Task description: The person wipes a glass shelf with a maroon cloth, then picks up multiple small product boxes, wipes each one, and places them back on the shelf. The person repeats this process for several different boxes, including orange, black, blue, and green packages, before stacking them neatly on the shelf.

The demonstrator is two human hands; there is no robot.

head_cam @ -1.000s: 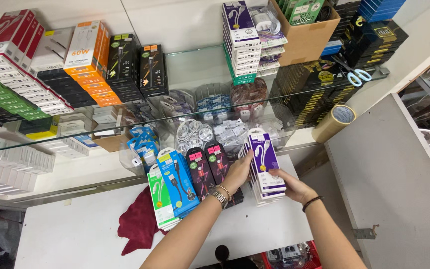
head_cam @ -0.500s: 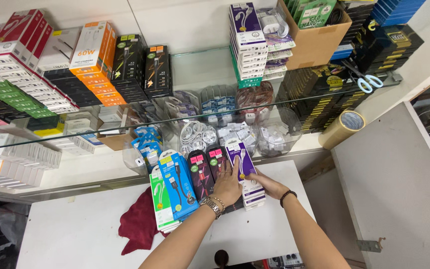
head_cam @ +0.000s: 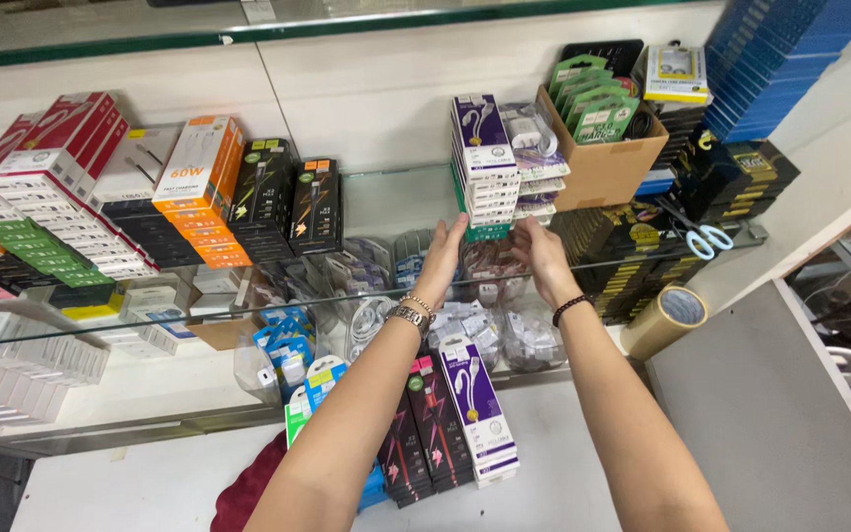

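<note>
My left hand [head_cam: 442,258] and my right hand [head_cam: 542,258] are raised to the glass shelf [head_cam: 376,192], fingers apart. They flank the bottom of a tall stack of purple-and-white cable boxes [head_cam: 485,158], and the fingertips touch its lowest green-edged box [head_cam: 488,232]. Neither hand holds anything. Below my forearms, on the white counter [head_cam: 150,483], lies a small stack of purple cable boxes [head_cam: 480,414] next to black-and-pink boxes [head_cam: 424,443]. Blue and green boxes [head_cam: 309,386] lie to their left.
An open cardboard box [head_cam: 603,163] of green packs stands right of the tall stack. Scissors [head_cam: 703,236] lie on the shelf and a tape roll [head_cam: 668,317] below them. Orange, black, red and white boxes [head_cam: 199,187] fill the left. A red cloth [head_cam: 248,493] lies on the counter, and a grey panel [head_cam: 770,414] is at the right.
Both hands set the purple boxes down on the counter beside the black-and-pink ones, let go, and rose to the tall stack on the glass shelf. The camera tilted upward.
</note>
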